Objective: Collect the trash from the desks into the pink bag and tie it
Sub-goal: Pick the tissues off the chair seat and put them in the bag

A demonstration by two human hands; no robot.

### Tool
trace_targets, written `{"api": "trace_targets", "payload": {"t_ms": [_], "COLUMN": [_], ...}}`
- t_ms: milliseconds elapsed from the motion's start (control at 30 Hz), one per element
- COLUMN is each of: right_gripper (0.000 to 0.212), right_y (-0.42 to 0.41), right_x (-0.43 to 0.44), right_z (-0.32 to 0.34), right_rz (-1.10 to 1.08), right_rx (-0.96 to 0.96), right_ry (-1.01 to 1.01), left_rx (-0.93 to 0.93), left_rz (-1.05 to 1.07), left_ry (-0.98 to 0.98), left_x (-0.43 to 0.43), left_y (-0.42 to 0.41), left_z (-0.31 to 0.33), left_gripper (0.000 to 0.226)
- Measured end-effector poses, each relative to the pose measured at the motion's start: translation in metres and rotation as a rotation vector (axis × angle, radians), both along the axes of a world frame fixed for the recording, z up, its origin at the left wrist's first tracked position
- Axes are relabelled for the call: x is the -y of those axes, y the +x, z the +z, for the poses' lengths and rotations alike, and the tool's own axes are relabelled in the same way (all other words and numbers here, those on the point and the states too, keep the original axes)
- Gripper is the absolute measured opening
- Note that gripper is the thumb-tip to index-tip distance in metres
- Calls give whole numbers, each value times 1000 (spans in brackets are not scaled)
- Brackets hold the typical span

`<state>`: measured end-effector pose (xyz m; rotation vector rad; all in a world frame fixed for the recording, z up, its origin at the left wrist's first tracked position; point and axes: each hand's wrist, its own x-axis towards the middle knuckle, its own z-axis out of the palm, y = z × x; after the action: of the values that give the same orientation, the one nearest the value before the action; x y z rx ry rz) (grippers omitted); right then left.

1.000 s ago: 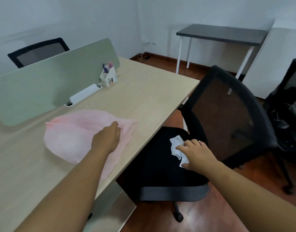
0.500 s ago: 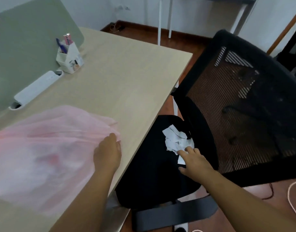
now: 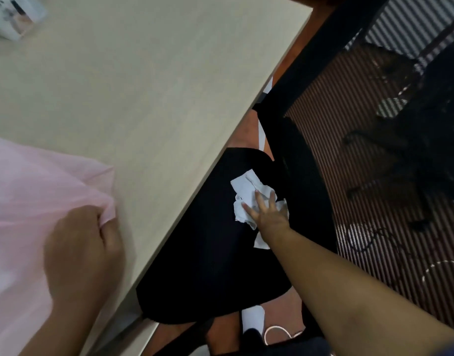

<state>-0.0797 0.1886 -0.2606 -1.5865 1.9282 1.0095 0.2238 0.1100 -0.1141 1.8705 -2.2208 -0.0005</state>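
The pink bag (image 3: 33, 201) lies flat on the light wooden desk (image 3: 149, 93) at the lower left. My left hand (image 3: 82, 250) pinches the bag's edge near the desk's front edge. Crumpled white paper (image 3: 246, 191) lies on the black seat of the office chair (image 3: 210, 253), tucked partly under the desk. My right hand (image 3: 268, 214) rests on top of the paper with its fingers spread, covering part of it. A second white scrap (image 3: 260, 242) shows just below my wrist.
The chair's black mesh backrest (image 3: 375, 150) stands to the right of the seat. A white pen holder (image 3: 12, 14) sits at the desk's far left corner. A white cable (image 3: 274, 332) and a white desk leg (image 3: 253, 319) are on the reddish floor below.
The view has tilted further down and closer to the chair. My right hand has slid onto the paper, fingers spread. My left hand has closed on the bag's edge.
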Motion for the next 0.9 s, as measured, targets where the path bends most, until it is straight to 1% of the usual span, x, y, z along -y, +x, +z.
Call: {"api": "trace_targets", "payload": {"t_ms": [100, 233, 300, 333, 367, 400, 433, 500, 600, 667, 767, 900], "right_gripper": [108, 111, 110, 102, 87, 77, 76, 74, 47, 36, 35, 36], "right_y": [-9, -6, 2, 6, 9, 9, 10, 9, 5, 4, 3, -1], "right_x": [0, 2, -2, -4, -5, -7, -9, -17, -16, -15, -16, -16], "right_z": [-14, -26, -30, -31, -29, -28, -32, -45, -48, -47, -43, -19], "right_rz": [-49, -135, -115, -68, -51, -35, -39, -18, 21, 28, -22, -124], "right_rx": [33, 88, 42, -25, -73, -88, -44, 30, 32, 51, 72, 168], "right_ry": [2, 29, 20, -57, -136, -198, -207, -109, -103, -99, -120, -210], "left_rx": [-23, -34, -36, -38, -44, -53, -58, -57, -62, -69, -77, -70], "left_rz": [3, 9, 6, 4, 4, 3, 0, 0, -11, -20, -32, -49], "left_ry": [-2, -3, 3, 7, 9, 10, 10, 10, 11, 8, 3, -14], "left_x": [-1, -1, 0, 0, -1, -1, -1, -1, 1, 1, 0, 0], "left_y": [0, -1, -1, 0, 0, 1, 1, 1, 2, 2, 2, 2], "left_z": [0, -2, -2, -2, -2, -2, -2, -2, -4, -5, -4, -4], "left_gripper": [23, 23, 24, 24, 23, 23, 23, 23, 23, 21, 20, 17]}}
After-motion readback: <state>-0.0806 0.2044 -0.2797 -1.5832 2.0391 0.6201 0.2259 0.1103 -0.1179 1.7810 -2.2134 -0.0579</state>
